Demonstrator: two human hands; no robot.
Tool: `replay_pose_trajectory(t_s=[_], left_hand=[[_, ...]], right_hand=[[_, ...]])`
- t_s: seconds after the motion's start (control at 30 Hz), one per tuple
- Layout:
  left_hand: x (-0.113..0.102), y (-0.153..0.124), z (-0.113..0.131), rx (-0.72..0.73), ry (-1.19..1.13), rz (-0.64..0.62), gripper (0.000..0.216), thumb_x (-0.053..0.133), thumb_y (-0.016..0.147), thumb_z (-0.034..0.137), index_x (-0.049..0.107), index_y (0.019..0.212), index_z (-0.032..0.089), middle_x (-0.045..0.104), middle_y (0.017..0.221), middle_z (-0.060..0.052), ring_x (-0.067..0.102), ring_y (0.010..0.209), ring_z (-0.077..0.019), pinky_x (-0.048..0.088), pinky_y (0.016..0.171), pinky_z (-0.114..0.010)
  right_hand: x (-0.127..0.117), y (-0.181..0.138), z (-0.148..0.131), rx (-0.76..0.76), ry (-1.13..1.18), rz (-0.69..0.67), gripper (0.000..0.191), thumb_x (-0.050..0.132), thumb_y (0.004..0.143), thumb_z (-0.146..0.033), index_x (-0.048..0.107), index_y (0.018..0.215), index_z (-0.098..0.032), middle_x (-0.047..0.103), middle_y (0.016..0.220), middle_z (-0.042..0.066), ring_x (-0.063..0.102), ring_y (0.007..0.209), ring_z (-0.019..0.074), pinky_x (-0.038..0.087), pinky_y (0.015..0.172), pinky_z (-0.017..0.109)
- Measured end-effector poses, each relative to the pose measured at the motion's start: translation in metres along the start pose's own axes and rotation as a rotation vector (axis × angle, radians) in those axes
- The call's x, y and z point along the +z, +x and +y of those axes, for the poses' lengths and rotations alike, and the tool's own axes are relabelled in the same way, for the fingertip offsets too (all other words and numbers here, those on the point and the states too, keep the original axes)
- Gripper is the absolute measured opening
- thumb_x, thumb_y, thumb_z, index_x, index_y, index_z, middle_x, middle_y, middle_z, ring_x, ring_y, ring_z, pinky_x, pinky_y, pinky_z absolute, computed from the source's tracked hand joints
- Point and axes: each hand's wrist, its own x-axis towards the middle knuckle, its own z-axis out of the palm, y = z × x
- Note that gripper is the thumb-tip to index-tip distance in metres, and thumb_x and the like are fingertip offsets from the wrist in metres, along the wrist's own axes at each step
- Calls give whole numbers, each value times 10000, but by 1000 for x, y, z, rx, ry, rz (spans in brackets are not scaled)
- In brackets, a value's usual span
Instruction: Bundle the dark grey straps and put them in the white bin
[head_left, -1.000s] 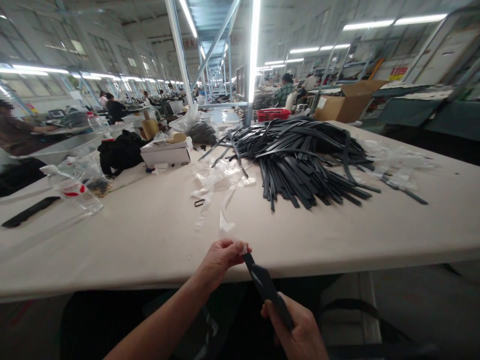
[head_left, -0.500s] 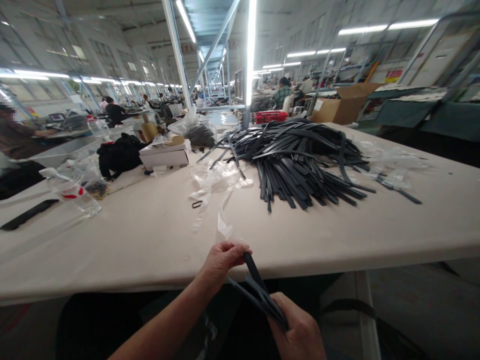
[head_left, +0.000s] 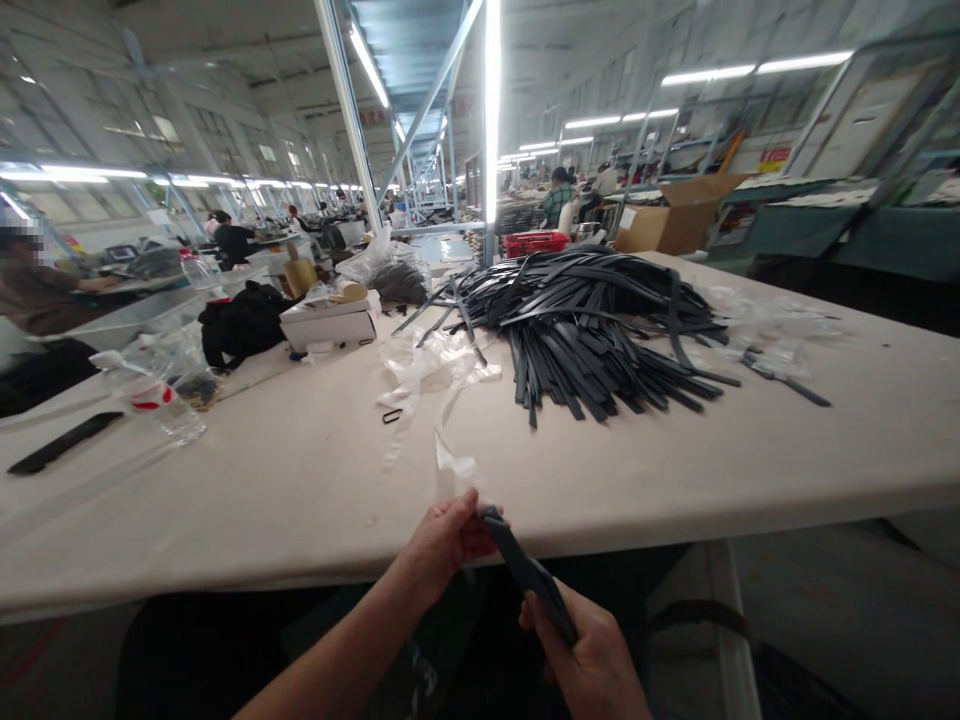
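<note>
My right hand (head_left: 589, 640) is closed round a small bundle of flat black strips (head_left: 525, 568), which points up and left from it at the table's front edge. At the far end of this bundle is my left hand (head_left: 446, 535), its fingers curled under the tip and its thumb raised beside it. A piece of thin clear plastic film (head_left: 454, 465) lies on the table just beyond my left fingertips. Farther back, a large heap of similar black strips (head_left: 592, 320) is spread on the table, their near ends fanned towards me.
On the pale table (head_left: 285, 490) are crumpled film (head_left: 420, 370), a small black loop (head_left: 391, 416), a water bottle (head_left: 161, 400), a dark flat bar (head_left: 64, 443), a white box (head_left: 330, 322) and black cloth (head_left: 244, 320). A cardboard box (head_left: 652, 228) and red basket (head_left: 535, 243) stand behind.
The strips in my right hand were fanned apart and are now gathered closer together. My left thumb has lifted off the bundle's tip, where it was pinching. The view has shifted slightly.
</note>
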Motion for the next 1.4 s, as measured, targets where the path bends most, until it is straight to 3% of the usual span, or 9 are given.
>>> replay_pose_trajectory(t_s=[0.2,0.37,0.6,0.8,0.93,1.03,1.2,1.4], left_hand=[[1,0,1,114,171,11,435,786,686,530,735,777,108,742,778,-90,671,701,-158,506,702,-242],[0,0,6,166,133,26,409,752,729,506,750,832,111,748,835,-113,685,748,-191,517,758,-287],[-4,5,3,161,134,75,403,786,693,506,733,771,115,740,773,-95,682,722,-180,511,757,-283],[5,4,3,147,88,64,482,785,669,556,738,811,97,746,813,-121,691,739,-197,514,758,-302],[13,2,9,119,-32,75,451,893,554,440,734,828,118,745,880,-97,682,778,-166,507,738,-257],[15,4,11,93,-118,132,440,946,455,369,688,708,117,720,751,-57,667,719,-145,514,739,-261],[13,5,11,137,-158,168,494,952,413,413,601,616,131,629,597,24,606,602,-90,514,724,-251],[12,5,11,92,-190,141,506,925,470,473,684,713,101,724,768,-71,671,770,-165,517,842,-307]], right_hand=[[0,-1,5,95,218,-42,590,460,842,-702,645,714,-156,559,593,-5,481,423,95,355,465,233],[-2,-4,0,117,240,16,564,499,831,-686,648,711,-156,585,634,1,486,438,96,360,478,241],[1,-6,-6,79,190,88,560,502,814,-700,631,676,-173,565,604,-7,501,447,108,381,479,238],[4,-8,-1,76,186,124,522,518,820,-681,635,700,-186,489,504,-32,502,460,130,388,491,242],[1,-10,1,95,151,167,524,505,824,-682,660,710,-195,486,480,-32,513,464,141,389,517,256],[-2,-12,2,110,136,171,541,492,819,-698,663,706,-197,489,464,-30,509,454,148,395,520,265],[0,-14,6,82,159,139,527,497,829,-681,660,702,-196,473,459,-36,521,452,145,403,518,257],[6,-13,6,55,166,124,507,512,832,-665,655,713,-194,477,492,-40,503,447,127,399,493,242]])
